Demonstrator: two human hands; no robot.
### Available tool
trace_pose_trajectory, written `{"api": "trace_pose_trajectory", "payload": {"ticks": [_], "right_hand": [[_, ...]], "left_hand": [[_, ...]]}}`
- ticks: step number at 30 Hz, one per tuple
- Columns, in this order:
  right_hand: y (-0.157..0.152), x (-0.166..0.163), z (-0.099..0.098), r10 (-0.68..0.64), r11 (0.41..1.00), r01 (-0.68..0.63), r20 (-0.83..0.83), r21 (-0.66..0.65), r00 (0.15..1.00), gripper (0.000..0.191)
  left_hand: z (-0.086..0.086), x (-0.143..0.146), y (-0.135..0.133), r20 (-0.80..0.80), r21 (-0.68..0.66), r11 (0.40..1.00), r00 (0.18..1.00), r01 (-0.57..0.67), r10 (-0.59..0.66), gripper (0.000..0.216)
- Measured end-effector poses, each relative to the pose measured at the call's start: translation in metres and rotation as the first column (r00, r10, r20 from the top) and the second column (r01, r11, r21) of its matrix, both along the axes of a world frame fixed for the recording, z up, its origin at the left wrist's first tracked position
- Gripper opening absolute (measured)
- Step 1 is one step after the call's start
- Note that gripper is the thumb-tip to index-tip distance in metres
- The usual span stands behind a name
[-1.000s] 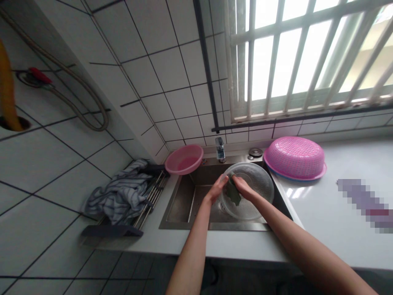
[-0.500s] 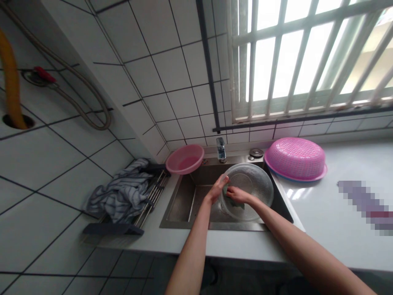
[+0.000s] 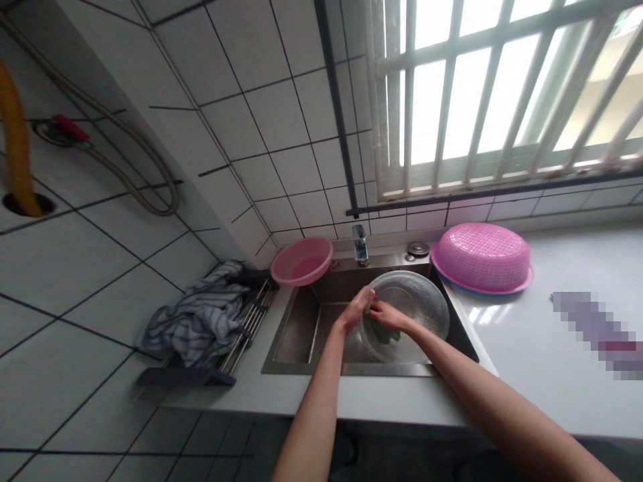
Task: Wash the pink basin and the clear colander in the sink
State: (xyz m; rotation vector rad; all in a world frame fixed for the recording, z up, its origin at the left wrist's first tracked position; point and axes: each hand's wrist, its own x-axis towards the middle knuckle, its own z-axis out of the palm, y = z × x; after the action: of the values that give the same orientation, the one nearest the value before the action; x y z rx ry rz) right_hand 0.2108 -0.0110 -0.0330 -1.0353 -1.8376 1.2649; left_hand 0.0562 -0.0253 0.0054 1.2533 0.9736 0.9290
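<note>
A clear, meshed plastic colander (image 3: 424, 301) is tilted over the right part of the steel sink (image 3: 296, 335). My left hand (image 3: 358, 308) is closed on its left rim, with the thumb on top. Against the inside of that same rim, my right hand (image 3: 386, 314) presses a green cloth (image 3: 388, 334), its fingers closed round it. Part of the cloth hangs below the fingers inside the colander. The right fingertips are partly hidden behind the cloth and the rim.
Behind the sink stands a tap (image 3: 360, 244), with a metal drain strainer (image 3: 418, 250) to its right. A pink basin (image 3: 303, 261) rests at the back left corner. An upturned pink basket (image 3: 483, 260) lies on the right counter. A striped cloth (image 3: 201, 321) covers a rack (image 3: 251, 314) at left.
My right hand has shifted very slightly along the rim with the green cloth, and more of the cloth shows below it. The colander has moved down a little. My left hand keeps its hold.
</note>
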Motion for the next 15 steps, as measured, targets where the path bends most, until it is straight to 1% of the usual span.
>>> {"api": "trace_pose_trajectory", "payload": {"ticks": [1,2,4,5,6,7,9,11,12,13,14,15], "right_hand": [[0.002,0.002,0.003,-0.056,0.998,0.057,-0.034,0.021,0.998,0.023],[0.004,0.004,0.006,-0.143,0.989,0.146,-0.075,0.038,0.987,0.027],[0.01,0.011,0.013,-0.325,0.941,0.335,-0.149,0.048,0.934,0.033],[0.011,0.013,0.015,-0.374,0.921,0.387,-0.169,0.045,0.912,0.034],[0.012,0.015,0.015,-0.378,0.92,0.391,-0.178,0.042,0.909,0.035],[0.011,0.015,0.015,-0.332,0.939,0.343,-0.174,0.039,0.927,0.034],[0.006,0.01,0.01,-0.131,0.99,0.137,-0.132,0.036,0.983,0.031],[0.0,0.003,0.006,0.059,0.998,-0.057,-0.074,0.027,0.995,0.028],[-0.002,0.0,0.005,0.106,0.994,-0.105,-0.057,0.021,0.993,0.027],[-0.003,-0.001,0.005,0.11,0.994,-0.109,-0.058,0.017,0.992,0.027],[-0.003,-0.002,0.006,0.07,0.997,-0.069,-0.078,0.016,0.995,0.028],[-0.002,0.0,0.009,-0.001,1.0,0.003,-0.109,0.013,0.994,0.029]], "left_hand": [[0.001,0.0,0.0,0.006,0.022,1.0,1.0,-0.002,0.002,0.074],[0.001,0.001,0.0,0.017,0.038,0.999,1.0,-0.005,0.004,0.072],[0.003,0.003,-0.001,0.049,0.028,1.0,0.999,-0.001,0.0,0.073],[0.003,0.003,-0.002,0.062,0.011,1.0,0.998,0.004,-0.004,0.074],[0.004,0.004,-0.002,0.07,-0.002,1.0,0.998,0.005,-0.005,0.074],[0.004,0.004,-0.002,0.071,-0.008,1.0,0.997,0.0,0.0,0.074],[0.004,0.002,-0.002,0.052,-0.012,1.0,0.998,-0.024,0.024,0.072],[0.002,0.0,-0.001,0.019,-0.018,0.999,0.999,-0.047,0.048,0.073],[0.002,-0.001,0.0,0.006,-0.018,0.998,0.998,-0.058,0.058,0.074],[0.001,-0.001,0.001,-0.003,-0.011,0.998,0.998,-0.066,0.066,0.074],[0.001,-0.001,0.001,-0.003,-0.001,0.998,0.998,-0.07,0.07,0.073],[0.001,-0.001,0.001,0.002,0.009,0.998,0.998,-0.069,0.069,0.072]]}}
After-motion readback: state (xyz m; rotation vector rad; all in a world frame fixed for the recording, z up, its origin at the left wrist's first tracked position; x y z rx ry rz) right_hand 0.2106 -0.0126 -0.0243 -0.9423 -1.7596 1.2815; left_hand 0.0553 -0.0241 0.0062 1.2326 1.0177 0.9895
